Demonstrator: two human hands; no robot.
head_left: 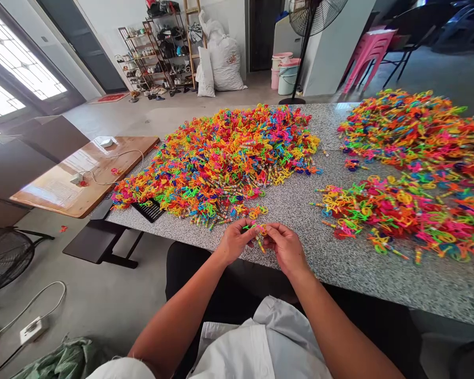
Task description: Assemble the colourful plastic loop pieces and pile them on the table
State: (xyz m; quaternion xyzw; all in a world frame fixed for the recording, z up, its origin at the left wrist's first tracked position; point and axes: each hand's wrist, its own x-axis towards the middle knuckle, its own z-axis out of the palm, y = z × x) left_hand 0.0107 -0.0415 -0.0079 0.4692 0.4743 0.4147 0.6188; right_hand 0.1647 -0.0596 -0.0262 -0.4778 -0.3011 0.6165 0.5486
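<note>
Close together at the front edge of the granite table [300,208], both my hands work on small bright plastic pieces. My left hand [236,242] is closed, pinching a small green and pink plastic piece [249,228]. Between finger and thumb, my right hand [287,248] grips a yellow-orange plastic loop [263,230]. A short, patterned yellow-green stick [260,245] hangs below the fingertips; whether it is joined to either piece I cannot tell. Just beyond my hands lies a large heap of similar colourful pieces [225,152], with patterned sticks along its near side.
Two more piles, one nearer [403,208] and one farther [414,123], cover the table's right side. A wooden board [75,184] with a cable stands left. Beyond are a standing fan [310,31], lidded buckets [288,76], white sacks [223,60] and shoe racks [158,52].
</note>
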